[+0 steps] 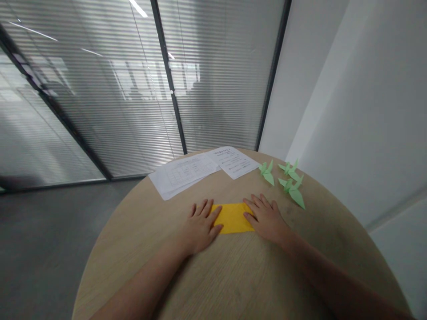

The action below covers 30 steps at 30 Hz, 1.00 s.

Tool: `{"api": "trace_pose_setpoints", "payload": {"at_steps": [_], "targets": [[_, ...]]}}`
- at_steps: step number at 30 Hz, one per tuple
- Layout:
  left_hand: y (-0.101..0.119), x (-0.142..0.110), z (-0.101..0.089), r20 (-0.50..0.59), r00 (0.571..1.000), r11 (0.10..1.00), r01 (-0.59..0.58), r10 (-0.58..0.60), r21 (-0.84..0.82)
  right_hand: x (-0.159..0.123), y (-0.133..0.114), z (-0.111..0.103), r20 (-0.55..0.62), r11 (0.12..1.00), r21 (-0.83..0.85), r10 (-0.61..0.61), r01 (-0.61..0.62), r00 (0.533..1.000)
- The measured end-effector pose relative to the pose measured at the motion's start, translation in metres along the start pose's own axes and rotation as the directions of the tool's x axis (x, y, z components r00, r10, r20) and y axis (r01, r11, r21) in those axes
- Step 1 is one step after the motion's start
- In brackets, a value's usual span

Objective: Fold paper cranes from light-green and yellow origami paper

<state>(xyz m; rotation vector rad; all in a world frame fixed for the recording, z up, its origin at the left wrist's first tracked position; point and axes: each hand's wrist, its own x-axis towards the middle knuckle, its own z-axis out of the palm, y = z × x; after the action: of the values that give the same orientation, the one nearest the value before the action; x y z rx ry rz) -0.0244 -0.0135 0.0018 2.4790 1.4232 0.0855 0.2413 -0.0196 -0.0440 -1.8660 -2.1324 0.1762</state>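
A yellow sheet of paper (233,218), in the shape of a wide rectangle, lies flat on the round wooden table (227,275). My left hand (202,227) rests over its left end with the fingers spread. On the opposite end lies my right hand (267,218), its fingers also apart and pressed flat near the paper's right edge. Both palms face down. The parts of the paper under my fingers are hidden.
Beyond my right hand stand three green origami cranes: one crane (267,173), another crane (289,169) and a nearer crane (293,190). Printed white sheets (187,171) overlap at the table's far edge. A glass partition with blinds (220,89) and a white wall (373,111) rise behind.
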Motion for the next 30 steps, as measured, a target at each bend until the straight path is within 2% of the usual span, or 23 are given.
{"api": "trace_pose_setpoints", "payload": {"at_steps": [6,9,14,16,19,21,22,25,27,30], "targets": [[-0.013,0.007,-0.002,-0.136,0.987,0.996,0.078,-0.083,-0.042,0.005,0.003,0.005,-0.070,0.998,0.028,0.065,-0.063,0.995],[-0.017,0.011,-0.004,-0.163,0.981,0.994,0.104,-0.107,-0.025,0.007,0.003,0.004,-0.072,0.994,0.070,0.086,-0.081,0.994],[-0.016,0.010,-0.007,-0.158,0.981,0.994,0.110,-0.111,-0.011,0.013,0.005,0.000,-0.130,0.959,0.281,0.078,-0.039,0.988],[-0.015,0.010,-0.008,-0.173,0.979,0.994,0.106,-0.109,-0.025,0.014,0.004,-0.001,-0.149,0.892,0.452,0.080,-0.004,0.986],[-0.015,0.011,-0.007,-0.206,0.973,0.995,0.098,-0.103,-0.032,0.011,-0.003,-0.003,-0.093,0.702,0.712,0.102,-0.005,0.990],[-0.015,0.011,-0.007,-0.213,0.972,0.995,0.099,-0.102,-0.024,0.006,-0.011,-0.005,-0.042,0.607,0.794,0.066,-0.007,0.997],[-0.015,0.011,-0.006,-0.212,0.972,0.995,0.101,-0.103,-0.019,0.003,-0.014,-0.006,-0.022,0.600,0.800,0.039,-0.006,0.999],[-0.014,0.011,-0.005,-0.208,0.972,0.993,0.114,-0.113,-0.006,-0.002,-0.021,-0.010,0.006,0.706,0.708,0.000,-0.004,1.000],[-0.014,0.010,-0.005,-0.204,0.972,0.993,0.118,-0.115,0.007,-0.001,-0.019,-0.011,-0.024,0.802,0.598,0.006,0.010,1.000],[-0.013,0.011,-0.005,-0.209,0.973,0.993,0.112,-0.102,0.038,0.004,-0.013,-0.009,-0.088,0.887,0.460,0.006,0.035,0.996]]}}
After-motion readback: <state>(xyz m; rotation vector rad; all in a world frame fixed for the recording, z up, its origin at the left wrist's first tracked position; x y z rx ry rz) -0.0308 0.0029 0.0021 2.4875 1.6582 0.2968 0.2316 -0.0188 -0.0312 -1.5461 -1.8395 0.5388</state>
